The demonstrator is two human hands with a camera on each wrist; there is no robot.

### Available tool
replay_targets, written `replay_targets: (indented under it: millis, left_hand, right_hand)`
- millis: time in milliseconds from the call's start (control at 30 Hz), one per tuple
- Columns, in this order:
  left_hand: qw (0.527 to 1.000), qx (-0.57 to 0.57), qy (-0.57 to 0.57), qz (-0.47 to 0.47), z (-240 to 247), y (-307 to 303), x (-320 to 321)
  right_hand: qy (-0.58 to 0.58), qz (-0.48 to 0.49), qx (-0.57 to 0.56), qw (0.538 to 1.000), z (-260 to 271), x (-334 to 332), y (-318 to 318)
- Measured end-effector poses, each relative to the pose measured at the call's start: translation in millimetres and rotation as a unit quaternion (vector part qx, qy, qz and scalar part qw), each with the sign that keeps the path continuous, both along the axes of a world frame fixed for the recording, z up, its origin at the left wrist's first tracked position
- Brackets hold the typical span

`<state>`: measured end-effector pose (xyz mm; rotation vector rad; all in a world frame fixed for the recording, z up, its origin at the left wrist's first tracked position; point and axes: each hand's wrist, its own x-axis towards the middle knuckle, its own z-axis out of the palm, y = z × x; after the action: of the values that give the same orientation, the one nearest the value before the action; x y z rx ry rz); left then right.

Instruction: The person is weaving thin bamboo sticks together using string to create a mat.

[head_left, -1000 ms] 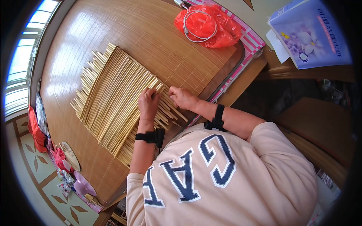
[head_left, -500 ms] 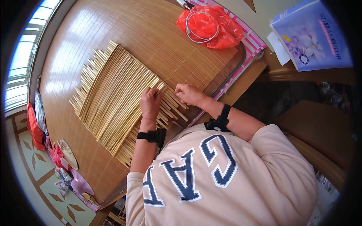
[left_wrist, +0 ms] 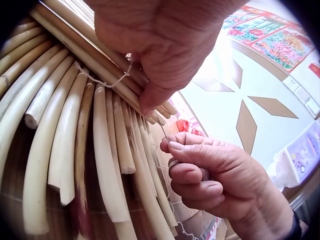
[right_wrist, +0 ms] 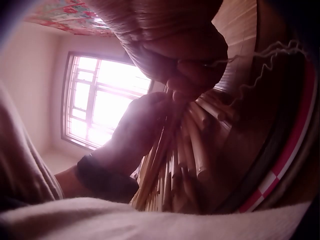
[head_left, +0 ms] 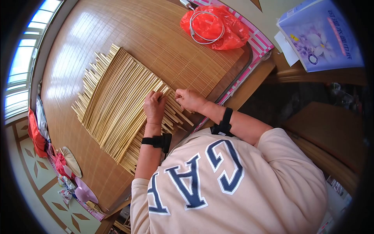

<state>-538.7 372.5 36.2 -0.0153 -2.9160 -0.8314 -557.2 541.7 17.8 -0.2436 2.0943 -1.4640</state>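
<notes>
A mat of pale plant stalks (head_left: 120, 85), laid side by side, lies on the table. My left hand (head_left: 154, 107) grips the stalks near the mat's right corner, its thumb and fingers curled around their ends in the left wrist view. Close beside it, my right hand (head_left: 191, 100) pinches a thin needle (left_wrist: 164, 131) between thumb and forefinger, pointing at the stalk ends. White thread (left_wrist: 107, 84) loops across the stalks under the left hand. More thread (right_wrist: 265, 51) trails from the right hand in the right wrist view.
A red plastic bag (head_left: 233, 29) with a white cable (head_left: 191, 25) on it sits at the table's far right. A purple tissue pack (head_left: 319, 39) stands beyond. A hand fan (head_left: 71, 162) and a pink hat (head_left: 83, 191) lie along the left edge.
My right hand drew a little away from the stalks to the right, then came back close to the left hand. The left hand has kept its place on the stalks.
</notes>
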Motion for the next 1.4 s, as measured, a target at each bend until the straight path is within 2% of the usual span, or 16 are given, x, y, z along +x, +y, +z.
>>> replay_targets:
  millis: [700, 933, 1233, 1300, 1400]
  left_hand:
    - [1.0, 0.011, 0.003, -0.001, 1.9, 0.6, 0.8]
    - [0.998, 0.014, 0.048, -0.022, 0.7, 1.2, 3.8]
    - [0.995, 0.002, 0.087, -0.04, -0.3, 1.7, 3.2]
    - [0.995, 0.002, 0.09, -0.04, 0.3, 1.7, 3.1]
    - [0.995, 0.006, 0.095, -0.044, 1.3, 1.8, 3.5]
  right_hand:
    - [-0.022, 0.001, -0.006, 1.0, -2.1, -0.2, 0.4]
    - [-0.036, -0.009, -0.031, 0.999, -5.2, 1.0, -0.7]
    - [-0.009, -0.029, -0.03, 0.999, -9.6, 4.4, -4.8]
    - [0.035, -0.046, -0.025, 0.998, -11.8, 4.6, -6.6]
    - [0.016, -0.049, -0.024, 0.998, -10.0, 3.9, -6.8]
